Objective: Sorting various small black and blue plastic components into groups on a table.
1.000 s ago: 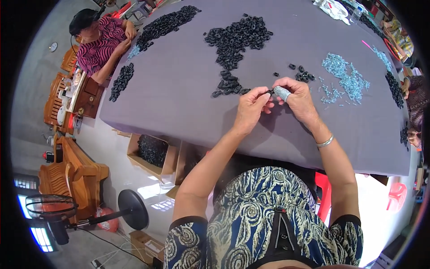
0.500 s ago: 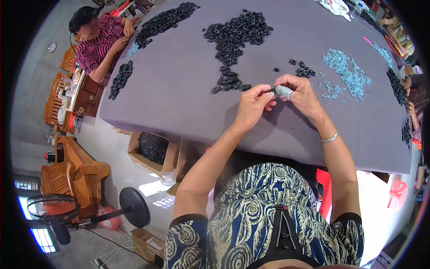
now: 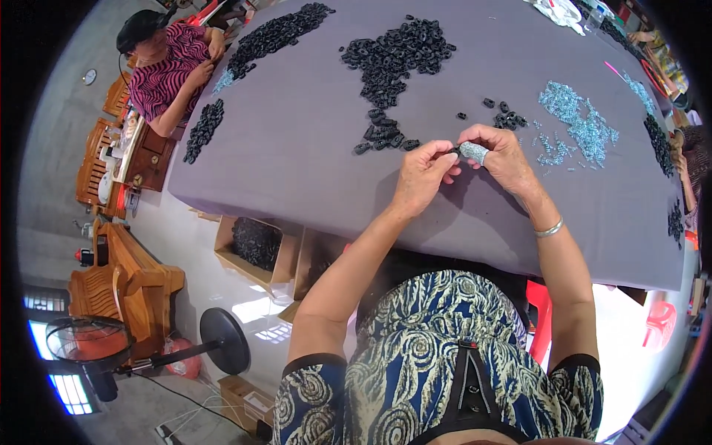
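Close together above the near part of the table (image 3: 297, 178), my two hands meet at a small black plastic piece (image 3: 456, 150), mostly covered by fingers. My left hand (image 3: 424, 176) pinches it between thumb and fingertips. From the other side, my right hand (image 3: 508, 163) is closed at the same piece; its thumb wears a silvery-grey wrap (image 3: 474, 153). Whether a smaller part is in the right fingers is hidden. Just beyond my left hand lie several black pieces (image 3: 382, 132). A small cluster of similar pieces (image 3: 509, 120) rests beyond my right hand.
A large heap of black pieces (image 3: 400, 59) covers the table's far middle. Tiny light-blue pieces (image 3: 567, 111) are scattered at the right. A person (image 3: 167, 70) sits at the far left; others work along the right edge. Boxes (image 3: 256, 252) and a fan (image 3: 89, 345) stand on the left.
The whole view has shifted slightly. My hands keep nearly the same pose around the black piece, with only tiny finger movement.
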A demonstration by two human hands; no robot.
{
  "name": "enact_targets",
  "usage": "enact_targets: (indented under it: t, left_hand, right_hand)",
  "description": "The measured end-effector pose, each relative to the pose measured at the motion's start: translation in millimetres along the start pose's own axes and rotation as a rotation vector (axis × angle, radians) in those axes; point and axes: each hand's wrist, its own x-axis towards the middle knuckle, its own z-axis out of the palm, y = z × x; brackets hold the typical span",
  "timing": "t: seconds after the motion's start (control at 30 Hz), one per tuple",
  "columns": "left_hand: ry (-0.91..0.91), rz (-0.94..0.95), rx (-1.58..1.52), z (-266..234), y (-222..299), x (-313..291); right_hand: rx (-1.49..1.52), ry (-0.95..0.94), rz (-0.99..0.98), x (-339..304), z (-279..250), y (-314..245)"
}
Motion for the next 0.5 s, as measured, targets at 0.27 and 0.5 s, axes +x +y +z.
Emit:
enact_targets:
  t: [0.27,0.5]
  left_hand:
    - [0.001,-0.004,-0.009,1.8,-1.2,-2.1]
    - [0.041,-0.006,-0.066,2.5,-3.4,-0.3]
  right_hand:
    - [-0.014,-0.025,-0.006,-3.6,1.2,-3.6]
    - [-0.010,0.055,0.088,-6.7,0.2,-20.9]
